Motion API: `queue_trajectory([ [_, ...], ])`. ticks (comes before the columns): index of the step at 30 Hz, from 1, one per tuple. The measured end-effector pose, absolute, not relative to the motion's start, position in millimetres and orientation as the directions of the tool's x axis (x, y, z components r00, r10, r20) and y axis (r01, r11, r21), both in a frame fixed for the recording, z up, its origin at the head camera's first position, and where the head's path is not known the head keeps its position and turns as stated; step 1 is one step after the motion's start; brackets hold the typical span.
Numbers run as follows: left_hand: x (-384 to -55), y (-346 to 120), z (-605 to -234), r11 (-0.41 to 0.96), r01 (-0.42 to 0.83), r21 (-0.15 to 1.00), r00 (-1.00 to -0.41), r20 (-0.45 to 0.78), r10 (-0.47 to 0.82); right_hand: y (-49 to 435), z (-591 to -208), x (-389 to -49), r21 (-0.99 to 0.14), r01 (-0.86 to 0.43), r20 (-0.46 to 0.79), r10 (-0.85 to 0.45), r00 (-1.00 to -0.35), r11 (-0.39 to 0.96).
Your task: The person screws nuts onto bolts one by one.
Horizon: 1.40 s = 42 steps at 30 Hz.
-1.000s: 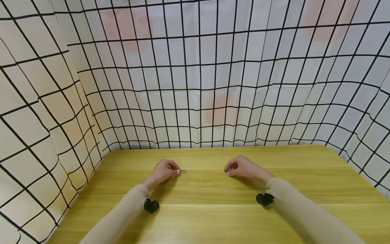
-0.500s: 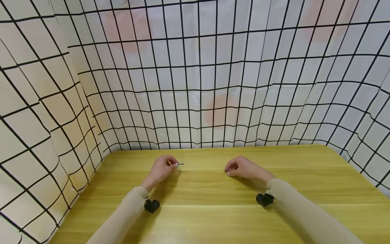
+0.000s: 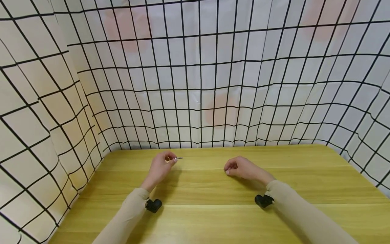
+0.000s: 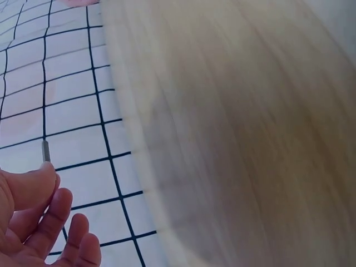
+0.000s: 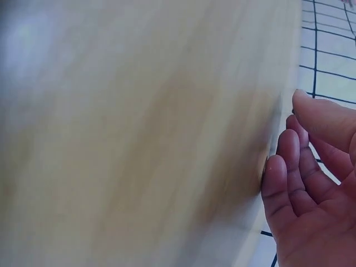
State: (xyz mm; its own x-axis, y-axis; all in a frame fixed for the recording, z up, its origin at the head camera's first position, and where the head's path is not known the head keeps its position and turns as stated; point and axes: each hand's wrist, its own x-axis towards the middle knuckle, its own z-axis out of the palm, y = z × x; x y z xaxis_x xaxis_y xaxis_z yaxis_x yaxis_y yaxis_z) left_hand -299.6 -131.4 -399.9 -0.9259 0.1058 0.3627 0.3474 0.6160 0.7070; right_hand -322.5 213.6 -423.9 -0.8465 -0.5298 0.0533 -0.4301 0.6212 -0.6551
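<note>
In the head view, my left hand (image 3: 159,166) is over the left half of the wooden table and pinches a short, slim metal rod (image 3: 179,158) between thumb and fingertip. The rod's free end points to the right. Close up in the left wrist view, the grey tip of the rod (image 4: 46,151) sticks out past the thumb, its other end hidden in the grip. To the right, my right hand (image 3: 245,168) holds thumb and forefinger together low over the table. A tiny dark thing (image 5: 293,112) shows between those fingertips, mostly covered; I cannot tell its kind.
Both hands are above a yellowish wood-grain table (image 3: 201,217). White sheeting with a black grid (image 3: 195,78) stands behind the table and along its sides. Each wrist bears a small black camera (image 3: 153,205) at the sleeve cuff.
My left hand has moved away toward the table's far edge, slightly leftward, carrying the rod, which now tilts up a little. The right hand has stayed nearly still.
</note>
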Motion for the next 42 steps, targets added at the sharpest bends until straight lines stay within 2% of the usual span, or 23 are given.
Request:
queue_trajectory([
  [7,-298,-127,-396,0.604,0.374,0.704,-0.910,0.405,0.092,210,-422,-318,-0.668,-0.424,0.087,-0.502,-0.860,0.611],
  [14,-296,-124,-396,0.584,0.405,0.704,-0.892,0.444,0.083,204,-418,-311,-0.728,-0.361,0.085,-0.446,-0.891,0.582],
  [21,-294,-120,-394,0.571,0.451,0.687,-0.869,0.485,0.102,197,-415,-303,-0.770,-0.362,0.149,-0.403,-0.903,0.525],
  [31,-290,-116,-390,0.558,0.429,0.710,-0.878,0.472,0.074,185,-408,-290,-0.793,-0.377,0.226,-0.343,-0.912,0.479],
  [42,-291,-111,-388,0.590,0.489,0.642,-0.835,0.541,0.103,168,-406,-283,-0.862,-0.344,0.272,-0.235,-0.933,0.372],
])
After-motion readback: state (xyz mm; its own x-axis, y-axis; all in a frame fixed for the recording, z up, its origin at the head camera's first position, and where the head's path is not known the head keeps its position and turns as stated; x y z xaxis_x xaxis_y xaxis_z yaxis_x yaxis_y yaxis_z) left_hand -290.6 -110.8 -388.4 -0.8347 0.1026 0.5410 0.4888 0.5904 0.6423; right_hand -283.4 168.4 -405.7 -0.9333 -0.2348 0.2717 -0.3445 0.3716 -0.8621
